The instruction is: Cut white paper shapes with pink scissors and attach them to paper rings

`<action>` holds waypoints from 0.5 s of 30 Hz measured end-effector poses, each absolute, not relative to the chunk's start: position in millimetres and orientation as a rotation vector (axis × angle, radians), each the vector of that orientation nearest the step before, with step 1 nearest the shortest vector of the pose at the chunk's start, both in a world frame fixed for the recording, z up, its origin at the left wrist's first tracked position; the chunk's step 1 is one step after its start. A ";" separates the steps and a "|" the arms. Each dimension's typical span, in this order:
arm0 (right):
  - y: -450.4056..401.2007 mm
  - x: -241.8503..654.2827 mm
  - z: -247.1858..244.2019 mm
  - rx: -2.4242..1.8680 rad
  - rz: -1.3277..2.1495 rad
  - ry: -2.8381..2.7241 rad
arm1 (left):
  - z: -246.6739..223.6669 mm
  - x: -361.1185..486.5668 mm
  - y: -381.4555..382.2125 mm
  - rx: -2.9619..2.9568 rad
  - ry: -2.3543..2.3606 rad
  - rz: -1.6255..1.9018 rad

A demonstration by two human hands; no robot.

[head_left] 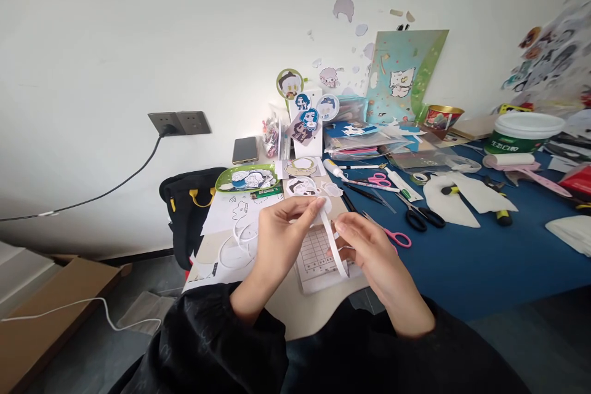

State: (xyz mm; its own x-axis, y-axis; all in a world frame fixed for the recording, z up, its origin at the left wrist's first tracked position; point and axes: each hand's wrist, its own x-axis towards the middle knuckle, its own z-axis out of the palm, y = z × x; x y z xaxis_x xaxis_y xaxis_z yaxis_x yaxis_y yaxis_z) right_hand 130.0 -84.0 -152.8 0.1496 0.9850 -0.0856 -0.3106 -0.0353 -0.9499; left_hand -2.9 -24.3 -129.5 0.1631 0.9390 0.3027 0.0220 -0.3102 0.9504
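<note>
My left hand (289, 228) pinches the upper end of a narrow white strip (336, 249), which looks like paper or tape. The strip slants down to the right and its lower end curls near the cloth's edge. Curled around its middle are the fingers of my right hand (369, 252), with the thumb close to the strip; exactly where they grip is partly hidden. Beneath the hands lies a sheet with a printed grid (316, 252). Loose white curled strips (235, 249) rest on the table by my left wrist. Just beyond my hands is a paper character cutout (302, 186).
On the blue cloth (443, 265) at right lie black-handled scissors (422, 215), pink scissors (399, 238), pens, glue and white paper pieces (450, 200). A green tray (221, 181) of cutouts, a phone (245, 150) and a white tub (526, 126) stand farther back. A black bag (184, 203) hangs at left.
</note>
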 end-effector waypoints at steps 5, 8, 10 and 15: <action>-80.6 123.3 -152.2 -1.122 1.224 -0.892 | -128.6 -1.0 -28.9 1.602 0.966 1.288; -80.3 121.2 -153.4 -1.147 1.175 -0.944 | -128.6 -1.1 -30.1 1.663 0.970 1.294; -81.1 121.0 -154.1 -1.177 1.164 -0.955 | -129.3 -1.5 -30.4 1.702 0.973 1.296; -82.2 121.4 -154.4 -1.253 1.050 -0.976 | -131.7 -2.0 -33.3 1.783 0.979 1.312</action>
State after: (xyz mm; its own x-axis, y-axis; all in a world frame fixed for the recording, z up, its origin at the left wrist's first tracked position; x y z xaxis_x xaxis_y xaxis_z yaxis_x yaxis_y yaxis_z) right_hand 121.4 -82.2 -154.4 0.2476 0.9689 0.0025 -0.0736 0.0214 -0.9971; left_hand -2.0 -33.3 -131.7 0.1996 0.8794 0.4321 0.1638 -0.4647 0.8702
